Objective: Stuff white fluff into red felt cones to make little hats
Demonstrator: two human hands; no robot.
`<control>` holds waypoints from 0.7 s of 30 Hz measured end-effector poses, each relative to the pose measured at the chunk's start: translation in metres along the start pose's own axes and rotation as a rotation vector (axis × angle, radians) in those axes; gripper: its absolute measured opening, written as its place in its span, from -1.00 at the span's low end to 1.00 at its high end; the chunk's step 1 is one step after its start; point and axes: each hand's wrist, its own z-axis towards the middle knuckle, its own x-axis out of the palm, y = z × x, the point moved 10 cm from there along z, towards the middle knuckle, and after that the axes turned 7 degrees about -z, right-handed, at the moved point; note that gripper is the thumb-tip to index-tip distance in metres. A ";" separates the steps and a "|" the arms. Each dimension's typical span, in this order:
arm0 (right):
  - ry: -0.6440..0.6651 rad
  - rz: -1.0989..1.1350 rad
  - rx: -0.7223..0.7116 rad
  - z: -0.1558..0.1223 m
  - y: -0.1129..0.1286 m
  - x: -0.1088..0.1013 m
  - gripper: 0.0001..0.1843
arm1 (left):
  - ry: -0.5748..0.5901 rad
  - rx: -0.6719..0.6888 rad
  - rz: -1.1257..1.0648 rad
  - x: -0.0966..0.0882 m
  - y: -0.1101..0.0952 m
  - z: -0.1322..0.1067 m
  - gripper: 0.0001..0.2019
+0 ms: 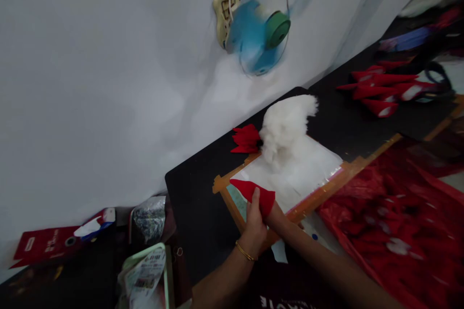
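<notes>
A small red felt cone (267, 198) is held over the near left corner of the white sheet, its tip pointing left. My left hand (254, 216) is closed around the cone's side, with the thumb pressed along the top. My right hand (276, 216) reaches into the cone's wide open end. Its fingers are hidden inside, so I cannot see what they hold. Beyond the hands, a fluffy heap of white stuffing (284, 128) rests on the white sheet (308, 169). Left of the stuffing lies a bundle of red felt pieces (246, 139).
Brown tape (319, 192) borders the sheet on the black table (203, 203). More red cones (384, 87) are piled at the far right. A red plastic bag (409, 217) with red pieces sits at the right. A blue fan (253, 34) hangs on the wall. At lower left is a light-green bin (167, 270).
</notes>
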 end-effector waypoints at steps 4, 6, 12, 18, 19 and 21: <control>0.102 0.117 -0.097 0.004 0.029 -0.011 -0.78 | 0.111 0.028 0.003 0.001 -0.016 0.007 -0.45; 0.160 0.097 -0.146 0.003 0.041 -0.009 -0.79 | 0.138 0.147 0.030 0.000 -0.041 0.011 -0.43; -0.099 -0.101 -0.214 -0.006 0.053 -0.011 -0.52 | 0.102 0.239 -0.015 0.009 -0.074 0.015 -0.43; 0.027 -0.134 -0.108 -0.013 0.046 -0.018 -0.72 | 0.176 0.250 0.031 0.036 -0.072 0.005 -0.44; 0.056 -0.076 -0.059 -0.015 0.041 -0.019 -0.74 | 0.196 0.244 0.070 0.040 -0.071 0.001 -0.42; 0.053 0.105 0.047 -0.020 0.032 -0.020 -0.73 | 0.240 0.199 0.133 0.048 -0.065 -0.009 -0.39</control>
